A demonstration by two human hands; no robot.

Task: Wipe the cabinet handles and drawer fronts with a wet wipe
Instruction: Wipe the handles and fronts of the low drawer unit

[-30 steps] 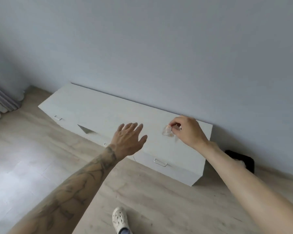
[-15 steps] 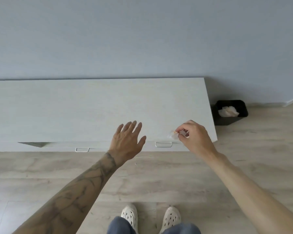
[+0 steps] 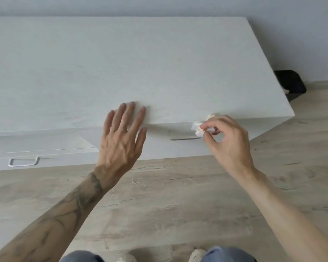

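Head view, looking down on a low white cabinet (image 3: 121, 63). Holding the left hand (image 3: 121, 144) open, fingers straight and spread, over the cabinet's front edge; contact unclear. Pinching a crumpled wet wipe (image 3: 198, 129) in the right hand (image 3: 229, 144), at the drawer front (image 3: 159, 146), just above the right end of its handle (image 3: 185, 138). Farther left, a second handle (image 3: 23, 161).

- My left hand (image 3: 121, 142) and right hand (image 3: 229, 144) are bare, as are both forearms.
- A dark line tattoo (image 3: 78, 203) runs along my left forearm to the wrist.
- I see blue-grey denim trousers (image 3: 229, 255) at my knees.
- Of my white clogs (image 3: 197, 252) only the toes show.
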